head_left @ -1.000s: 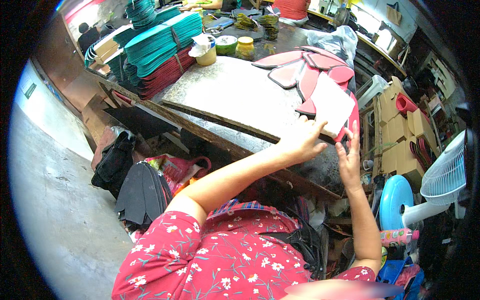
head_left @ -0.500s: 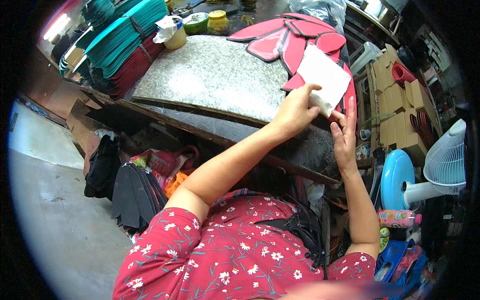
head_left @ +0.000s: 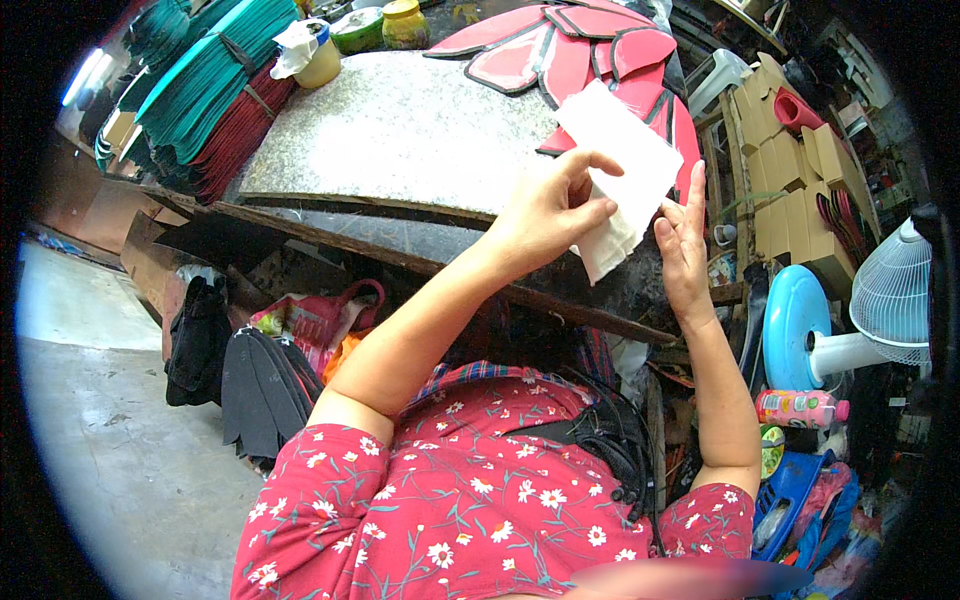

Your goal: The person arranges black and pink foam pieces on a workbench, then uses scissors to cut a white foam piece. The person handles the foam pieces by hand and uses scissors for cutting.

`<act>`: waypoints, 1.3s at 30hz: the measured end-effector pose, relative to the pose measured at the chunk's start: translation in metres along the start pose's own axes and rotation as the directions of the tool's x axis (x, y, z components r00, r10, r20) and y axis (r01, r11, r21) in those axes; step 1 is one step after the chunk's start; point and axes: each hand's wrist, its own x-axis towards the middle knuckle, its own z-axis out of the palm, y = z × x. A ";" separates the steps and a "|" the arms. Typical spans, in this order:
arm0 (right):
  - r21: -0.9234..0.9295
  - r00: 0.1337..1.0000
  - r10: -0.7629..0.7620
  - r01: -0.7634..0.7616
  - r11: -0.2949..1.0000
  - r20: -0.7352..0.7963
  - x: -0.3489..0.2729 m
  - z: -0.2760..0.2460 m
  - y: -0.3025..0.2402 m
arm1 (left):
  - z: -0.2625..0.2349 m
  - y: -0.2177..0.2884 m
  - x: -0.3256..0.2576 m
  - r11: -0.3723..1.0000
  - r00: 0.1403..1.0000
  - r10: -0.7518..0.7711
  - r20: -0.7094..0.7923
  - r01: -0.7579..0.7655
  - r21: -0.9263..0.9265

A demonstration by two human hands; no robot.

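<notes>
Since a second ago, both my hands have lifted off the red shaped pieces (head_left: 600,50) and drawn back toward me, bringing the white sheet (head_left: 620,170) up clear of the stone slab (head_left: 400,130).

Head view: the white sheet sits just right of centre, at about 1 o'clock, held in the air over the near edge of the slab. My left hand (head_left: 545,215) pinches its lower left part between thumb and fingers, closed on the sheet. My right hand (head_left: 685,250) stands upright at 3 o'clock of the sheet, fingers straight and flat, touching only its right edge, gripping nothing. The sheet droops and folds at its lower corner, so I judge it light, thin and limp, easily creased or torn; best taken by an edge or corner with a gentle pinch. Jars and a cup (head_left: 320,55) stand at 11 o'clock; a fan (head_left: 895,295) at 3 o'clock
</notes>
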 end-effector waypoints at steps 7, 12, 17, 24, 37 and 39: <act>0.151 0.996 0.030 -0.017 0.988 -0.086 0.001 0.004 -0.002 | -0.016 0.001 -0.036 0.984 0.979 -0.167 0.121 0.174 -0.047; 0.172 0.990 0.120 -0.106 0.979 -0.070 0.002 -0.001 -0.007 | -0.017 0.016 -0.046 0.989 0.991 -0.035 0.133 0.016 0.145; 0.584 0.922 0.385 -0.294 0.757 -0.034 0.014 -0.008 -0.013 | 0.000 0.039 -0.053 0.999 0.939 -0.005 0.344 -0.009 0.039; 0.449 0.938 0.198 -0.052 0.892 -0.285 0.033 -0.055 -0.039 | -0.003 0.030 -0.032 0.890 0.964 0.126 0.235 -0.215 0.403; -0.030 0.833 -0.104 0.105 0.994 -0.544 -0.021 -0.132 -0.127 | -0.038 -0.032 0.089 0.626 0.989 0.146 -0.002 -0.091 0.775; -0.047 0.822 -0.115 0.107 0.993 -0.558 -0.022 -0.135 -0.127 | -0.038 -0.023 0.082 0.797 0.999 0.043 -0.015 -0.025 0.604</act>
